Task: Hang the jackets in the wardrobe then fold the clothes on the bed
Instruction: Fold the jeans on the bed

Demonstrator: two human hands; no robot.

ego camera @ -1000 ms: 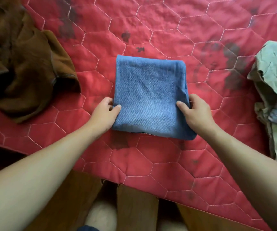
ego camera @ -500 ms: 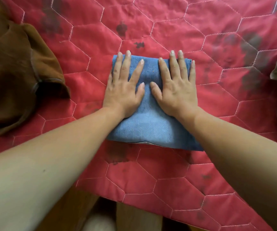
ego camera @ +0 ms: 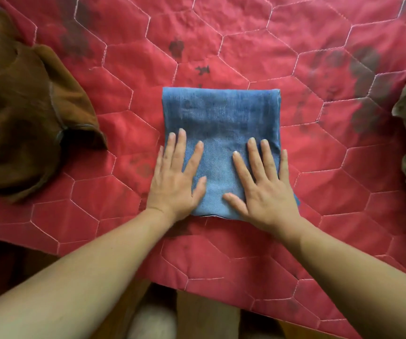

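head view: the left grip (ego camera: 172, 182) and right grip (ego camera: 268, 189), flat and spread, have slid back down the folded blue cloth (ego camera: 221, 113) on the red bed (ego camera: 246, 45), so this fold looks done.

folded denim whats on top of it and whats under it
On the folded denim, the left hand and right hand lie flat on its near half. The red quilt shows all round it; what lies directly underneath is covered.
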